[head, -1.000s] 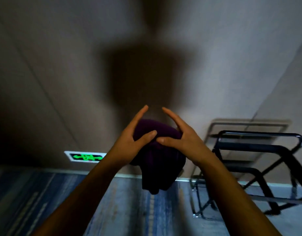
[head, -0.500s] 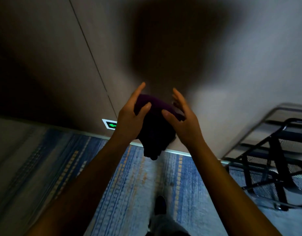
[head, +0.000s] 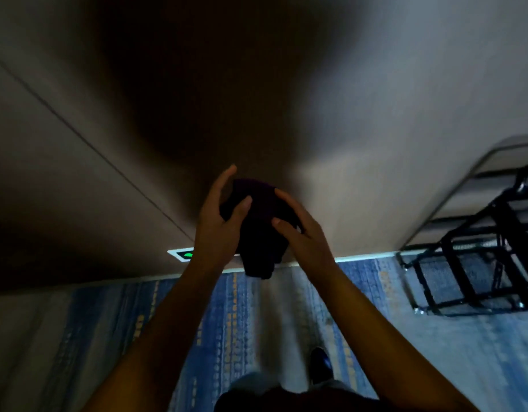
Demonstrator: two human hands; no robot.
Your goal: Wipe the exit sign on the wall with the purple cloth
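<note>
A dark purple cloth (head: 258,230) hangs bunched between both of my hands in front of the wall. My left hand (head: 219,224) grips its left side with thumb in front and fingers behind. My right hand (head: 301,233) holds its right side the same way. The exit sign (head: 184,253) is a small white-framed plate with a green glow, set low on the wall just above the floor. My left wrist and the cloth cover most of it; only its left end shows.
A black metal rack (head: 476,257) stands on the floor at the right against the wall. Blue patterned carpet (head: 286,316) covers the floor. My foot (head: 320,364) shows at the bottom. A dark shadow falls on the wall above my hands.
The view has swung downward and closer to the wall. My hands with the cloth now overlap the sign, which was fully visible to their left a second ago. The scene is blurred by motion.
</note>
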